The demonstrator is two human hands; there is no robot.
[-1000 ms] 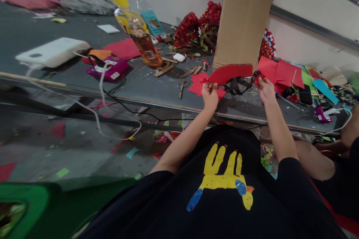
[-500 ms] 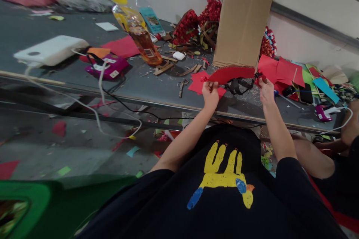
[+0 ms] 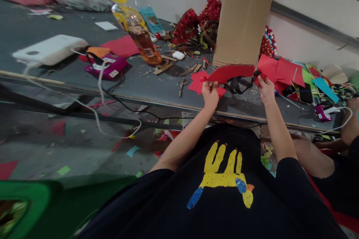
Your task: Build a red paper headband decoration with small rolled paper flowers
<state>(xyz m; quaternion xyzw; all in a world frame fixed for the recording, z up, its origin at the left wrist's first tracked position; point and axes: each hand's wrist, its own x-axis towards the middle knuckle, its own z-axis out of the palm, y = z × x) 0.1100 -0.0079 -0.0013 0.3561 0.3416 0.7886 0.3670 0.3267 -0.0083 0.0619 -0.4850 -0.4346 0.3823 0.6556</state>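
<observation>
My left hand [image 3: 211, 95] pinches the left end of a curved red strip [image 3: 232, 73], near a small red crumpled bit. My right hand [image 3: 267, 90] is closed at the strip's right end, its fingertips on a small dark piece [image 3: 257, 74] with some red beside it; what this piece is, I cannot make out. The strip arches between both hands, just above the table. Below it lies a black strap-like loop [image 3: 239, 86]. Red paper [image 3: 196, 83] rests flat beside my left hand.
A tall cardboard piece [image 3: 245, 18] stands behind the strip. Two bottles, one with amber liquid [image 3: 144, 44], a white power bank [image 3: 50, 50] and cables occupy the left of the table [image 3: 157, 93]. Red paper sheets [image 3: 288, 71] and a phone [image 3: 305, 94] lie right, near another person's arm [image 3: 352, 119].
My right hand and the small dark piece have shifted very slightly up and left. My left hand keeps its place on the strip.
</observation>
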